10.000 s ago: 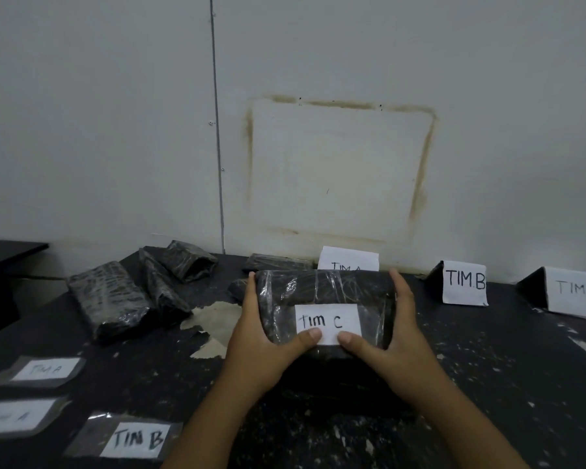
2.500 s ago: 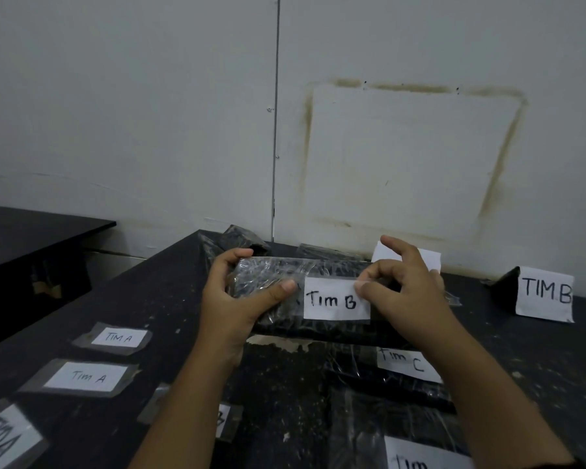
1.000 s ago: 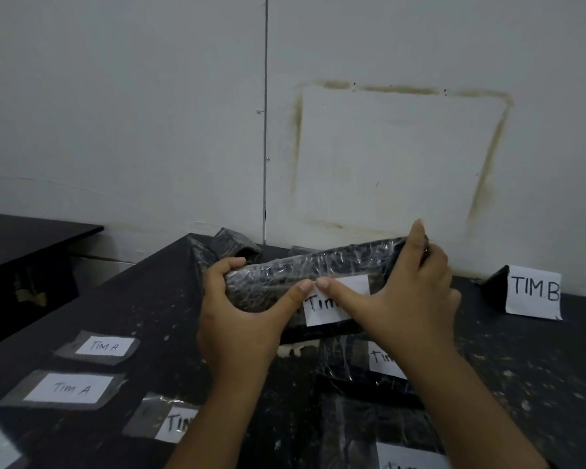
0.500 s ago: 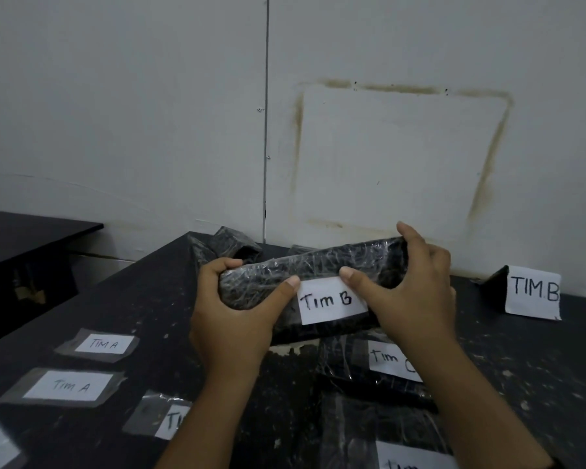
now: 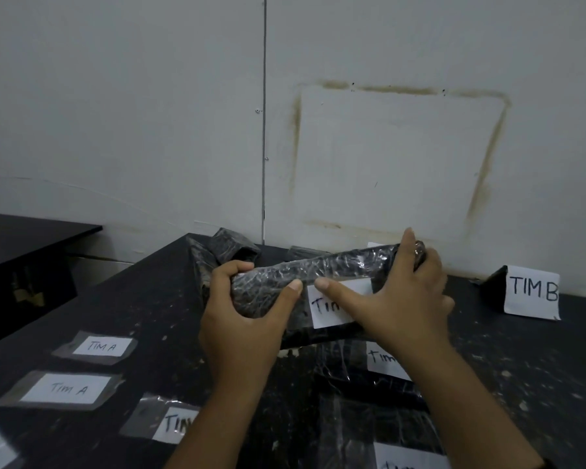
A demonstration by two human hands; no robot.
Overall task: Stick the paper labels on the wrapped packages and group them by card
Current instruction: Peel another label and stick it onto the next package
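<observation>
Package (image 5: 335, 265) clamped at either end by left grip (image 5: 241, 323) and right grip (image 5: 406, 299); the right also presses label (image 5: 330, 313) down between them, I judge, to seat it.

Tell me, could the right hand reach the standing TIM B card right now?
Probably, once free: only open table lies between the right hand and the card. But it grips the package, so it must let go first.

black package (image 5: 318, 275), white label (image 5: 332, 306)

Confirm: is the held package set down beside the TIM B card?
No, the left hand and right hand grip the package well left of the standing TIM B card.
</observation>
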